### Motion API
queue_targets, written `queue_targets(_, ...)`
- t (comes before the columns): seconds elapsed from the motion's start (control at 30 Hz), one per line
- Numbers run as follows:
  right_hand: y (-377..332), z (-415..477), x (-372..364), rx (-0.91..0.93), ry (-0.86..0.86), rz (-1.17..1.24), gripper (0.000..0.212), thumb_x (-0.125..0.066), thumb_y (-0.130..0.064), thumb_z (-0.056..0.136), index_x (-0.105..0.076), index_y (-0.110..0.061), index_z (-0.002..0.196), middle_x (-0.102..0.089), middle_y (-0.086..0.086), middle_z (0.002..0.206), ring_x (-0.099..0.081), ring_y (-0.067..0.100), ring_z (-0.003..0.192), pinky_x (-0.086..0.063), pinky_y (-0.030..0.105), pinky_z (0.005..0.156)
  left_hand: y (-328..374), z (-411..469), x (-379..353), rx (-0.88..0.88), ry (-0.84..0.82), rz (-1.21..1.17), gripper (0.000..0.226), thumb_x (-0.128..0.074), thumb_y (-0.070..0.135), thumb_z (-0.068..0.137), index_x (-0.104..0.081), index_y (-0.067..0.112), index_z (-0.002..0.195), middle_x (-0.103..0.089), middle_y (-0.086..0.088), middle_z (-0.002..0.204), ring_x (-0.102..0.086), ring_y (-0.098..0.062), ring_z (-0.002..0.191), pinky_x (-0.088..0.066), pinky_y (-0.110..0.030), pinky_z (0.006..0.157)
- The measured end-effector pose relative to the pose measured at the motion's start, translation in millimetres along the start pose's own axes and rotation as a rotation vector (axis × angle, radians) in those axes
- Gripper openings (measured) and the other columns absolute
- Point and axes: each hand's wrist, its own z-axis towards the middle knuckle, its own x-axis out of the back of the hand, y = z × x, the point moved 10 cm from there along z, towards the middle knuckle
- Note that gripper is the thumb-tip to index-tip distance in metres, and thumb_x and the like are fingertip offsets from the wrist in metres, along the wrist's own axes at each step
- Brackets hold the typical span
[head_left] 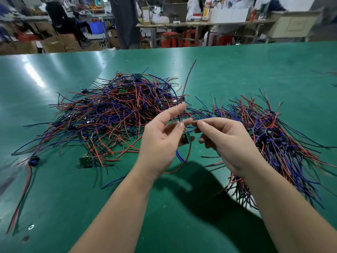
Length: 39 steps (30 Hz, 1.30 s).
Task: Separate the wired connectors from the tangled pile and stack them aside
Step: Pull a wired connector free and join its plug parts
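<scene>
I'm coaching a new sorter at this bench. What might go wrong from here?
1. The wired connector in the left hand has a long wire reaching over the tangled pile; it may hook neighbours.
2. Its hanging red loop could snag loose strands on the table.
3. The sorted stack lies close beside the pile, with stray ends almost meeting, so the two may re-tangle.

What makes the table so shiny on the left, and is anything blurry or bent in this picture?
Head view: overhead light glares white off the table at left; the left hand and right hand cast a dark shadow below them; the room behind is blurred; the raised wire of the connector in the left hand is smeared; the wide lens bows the table's far edge.
</scene>
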Motion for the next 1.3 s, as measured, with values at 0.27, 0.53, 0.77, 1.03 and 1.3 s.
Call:
queue_targets(0.27,7.9,-4.2,-19.0,-0.077,-0.162,0.099,0.03,-0.077,-0.028,0.053,-0.069,-0.014,0.077,-0.068,0.004,0.071,-0.057,0.012,0.061,-0.042,0.018,0.052,-5.0,-2.2,-4.9,-0.072,-0.012,-0.01,0.077,-0.07,0.0,0.074,-0.038,0.043,0.13,-0.065,-0.007,0.115,-0.068,-0.014,0.092,-0.055,-0.04,0.087)
queue_targets(0.53,5.4,1.9,-6.6,-0.105,-0.125,0.274,0.011,-0.075,-0.012,0.052,-0.072,-0.013,0.062,-0.069,0.001,0.065,-0.06,0.009,0.057,-0.047,0.015,0.054,-44.4,-10.9,-25.0,0.354,-0.073,-0.234,0.033,-0.059,0.043,0.075,-0.069,0.013,0.086,-0.071,-0.003,0.074,-0.066,-0.01,0.062,-0.056,-0.025,0.055)
queue_targets(0.77,17.9,4.5,12.8,-0.157,0.046,0.104,0.011,-0.074,-0.005,0.069,-0.07,-0.014,0.062,-0.066,-0.001,0.061,-0.058,0.006,0.055,-0.044,0.014,0.05,-45.9,-14.3,-24.6,0.367,-0.12,-0.14,0.001,-0.067,0.003,0.083,-0.067,0.004,0.082,-0.068,-0.002,0.062,-0.064,-0.009,0.055,-0.055,-0.021,0.057)
queue_targets(1.03,17.3,9.3,65.2,-0.227,0.285,0.323,0.011,-0.063,-0.004,0.085,-0.061,-0.009,0.076,-0.064,0.0,0.057,-0.054,0.005,0.048,-0.045,0.012,0.048,-57.4,-33.9,-55.1,0.422,-0.403,0.101,0.009,-0.061,0.007,0.091,-0.068,0.014,0.09,-0.064,0.0,0.07,-0.06,-0.008,0.06,-0.05,-0.022,0.061)
queue_targets(1.3,41.3,-2.4,9.0,-0.425,-0.2,0.095,0.029,-0.07,-0.024,0.062,-0.071,-0.003,0.082,-0.063,0.001,0.065,-0.047,0.003,0.049,-0.039,0.009,0.046,-45.1,-15.9,-35.8,0.261,-0.234,0.147,0.018,-0.06,0.006,0.092,-0.071,0.018,0.083,-0.063,0.002,0.067,-0.055,-0.008,0.062,-0.048,-0.021,0.065)
